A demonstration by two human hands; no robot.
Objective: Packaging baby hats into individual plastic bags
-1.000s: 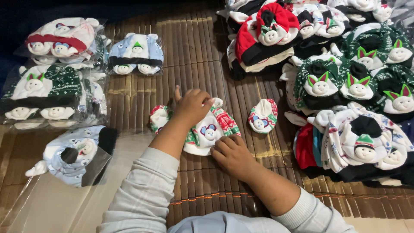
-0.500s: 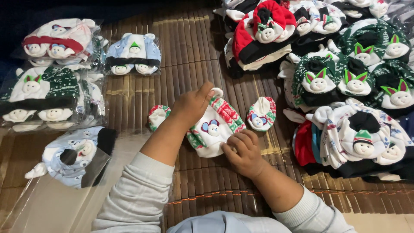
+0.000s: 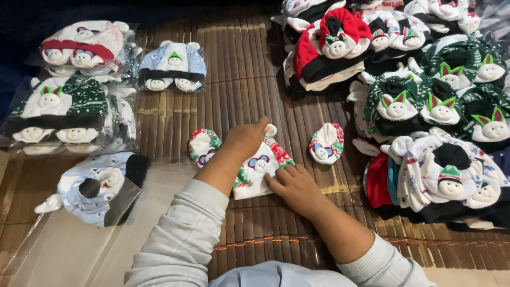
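Baby cap (image 3: 258, 169): lay flat on the bamboo mat (image 3: 249, 79), near the middle, between two small matching mittens; white knit with red-and-green patterned trim and a small round face sewn on the front.
Left hand (image 3: 245, 139): rested palm-down on the cap's upper left part, fingers loosely curled, pressing rather than pinching; nothing was enclosed in it.
Right hand (image 3: 295, 185): lay at the cap's lower right edge, fingertips touching the white hem, fingers bent but not clenched; no grasp closed on the fabric.
Left mitten (image 3: 203, 146): just beside the left wrist, apart from the cap.
Right mitten (image 3: 325, 144): near the cap's right side, not touching it, face appliqué up.
Handling, judged: cap looked soft, light and limp, so it would probably fold or bunch under any push; not fragile, not slippery on the ribbed mat. Best hold would likely be a pinch at the hem or the patterned ear-flap edge, keeping off the sewn face.
Loose pile (image 3: 425, 90): unpacked caps in green, red and white heaped at the right, well apart from the hands.
Bagged sets (image 3: 69, 101): clear packets of caps and mittens stacked at the left.
Open bag (image 3: 95, 191): clear packet with a pale blue set, lower left, near the left sleeve.
Sleeves: pale grey, both forearms reaching in from the bottom edge.
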